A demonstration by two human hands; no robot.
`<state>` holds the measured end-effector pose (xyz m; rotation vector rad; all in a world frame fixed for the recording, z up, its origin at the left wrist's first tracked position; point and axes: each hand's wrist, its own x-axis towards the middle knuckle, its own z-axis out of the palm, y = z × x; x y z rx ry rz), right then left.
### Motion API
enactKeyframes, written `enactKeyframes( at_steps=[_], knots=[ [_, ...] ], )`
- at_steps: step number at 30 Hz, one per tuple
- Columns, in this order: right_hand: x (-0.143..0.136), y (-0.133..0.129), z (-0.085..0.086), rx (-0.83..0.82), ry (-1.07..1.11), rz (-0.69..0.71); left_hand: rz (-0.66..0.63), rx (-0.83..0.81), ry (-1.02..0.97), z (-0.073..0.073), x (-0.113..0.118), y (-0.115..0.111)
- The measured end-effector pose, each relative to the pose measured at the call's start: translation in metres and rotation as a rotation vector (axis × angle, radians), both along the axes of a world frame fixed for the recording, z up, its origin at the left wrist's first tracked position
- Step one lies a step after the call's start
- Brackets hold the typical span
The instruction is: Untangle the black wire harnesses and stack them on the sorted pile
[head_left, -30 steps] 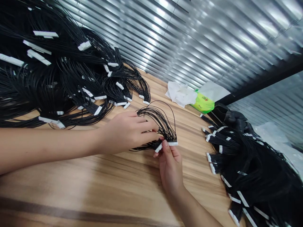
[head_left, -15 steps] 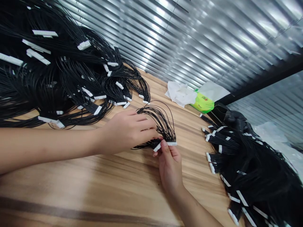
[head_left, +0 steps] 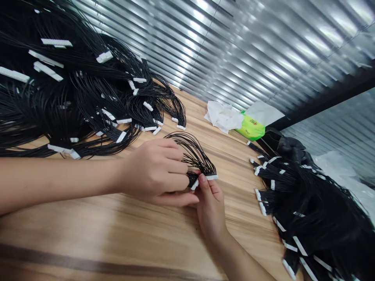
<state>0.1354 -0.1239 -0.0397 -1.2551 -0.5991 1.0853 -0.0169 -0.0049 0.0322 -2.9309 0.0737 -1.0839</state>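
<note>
A bundle of thin black wires (head_left: pixel 197 150) arches above the table between my hands, ending in white connectors (head_left: pixel 212 177). My right hand (head_left: pixel 209 199) pinches the connectors between thumb and fingers. My left hand (head_left: pixel 159 171) is curled around the wires just left of the connectors, its back facing the camera and one finger stretched toward my right hand. The part of the bundle under my left palm is hidden.
A large heap of black wire harnesses (head_left: pixel 88 84) with white connectors lies at the left. Another heap (head_left: pixel 322 214) covers the right side. A green tissue pack (head_left: pixel 250 127) and white tissue (head_left: pixel 224 116) lie near the corrugated metal wall (head_left: pixel 175 43).
My left hand has turned and closed further over the wires, with a finger now lower. A loose wire that looped above the bundle is now gathered in. My right hand has hardly moved.
</note>
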Motion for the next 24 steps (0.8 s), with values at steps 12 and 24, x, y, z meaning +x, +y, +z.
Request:
enactKeyframes(
  at_steps=[12,24],
  knots=[
    [-0.002,0.001,0.006,-0.029,0.075,-0.038,0.094,-0.464,0.264,0.007,-0.001,-0.014],
    [-0.002,-0.001,0.003,0.027,-0.036,0.036,0.393,0.115,0.229,-0.002,-0.003,0.015]
  ],
)
